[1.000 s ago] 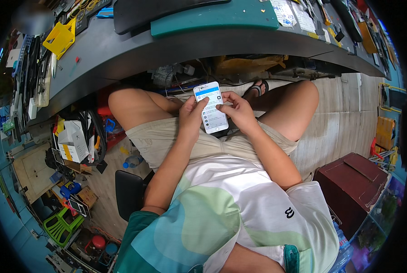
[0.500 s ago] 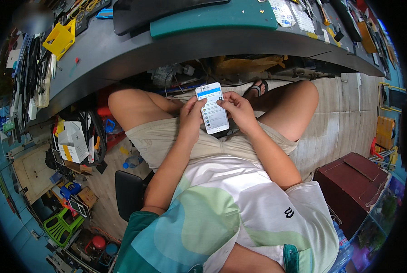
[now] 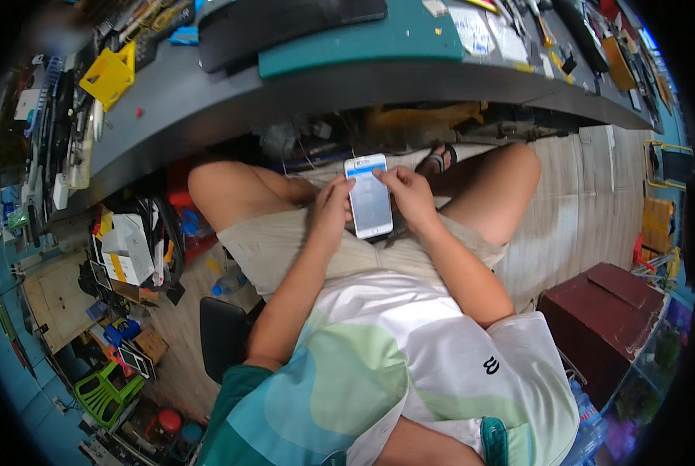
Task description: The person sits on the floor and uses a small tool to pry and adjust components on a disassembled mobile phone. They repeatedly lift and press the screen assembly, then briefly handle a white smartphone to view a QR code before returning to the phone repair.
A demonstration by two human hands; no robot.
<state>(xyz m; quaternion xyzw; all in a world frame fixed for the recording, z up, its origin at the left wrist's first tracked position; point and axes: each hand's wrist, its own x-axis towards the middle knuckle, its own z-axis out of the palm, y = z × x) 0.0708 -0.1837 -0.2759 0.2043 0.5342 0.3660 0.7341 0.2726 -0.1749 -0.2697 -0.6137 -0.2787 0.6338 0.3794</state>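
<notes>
A white smartphone point(image 3: 371, 211) is held upright over my lap, its lit screen facing me with a blue bar near the top. My left hand point(image 3: 332, 206) is closed around the phone's left edge, the thumb lying by the upper screen. At the right edge my right hand point(image 3: 415, 199) is closed with its fingers curled, and its thumb reaches over the upper part of the screen. The fingers behind the phone are hidden.
Ahead is a grey workbench point(image 3: 184, 97) with a green mat point(image 3: 347, 50), a black panel point(image 3: 285, 27) and a yellow holder point(image 3: 108, 76). A dark red box point(image 3: 604, 322) stands at right. A plastic bottle point(image 3: 229, 283) and a green chair point(image 3: 107, 394) are at left.
The phone has shifted slightly down and right in the picture. My right thumb has moved up the screen, and the displayed list has given way to a paler, mostly blank page.
</notes>
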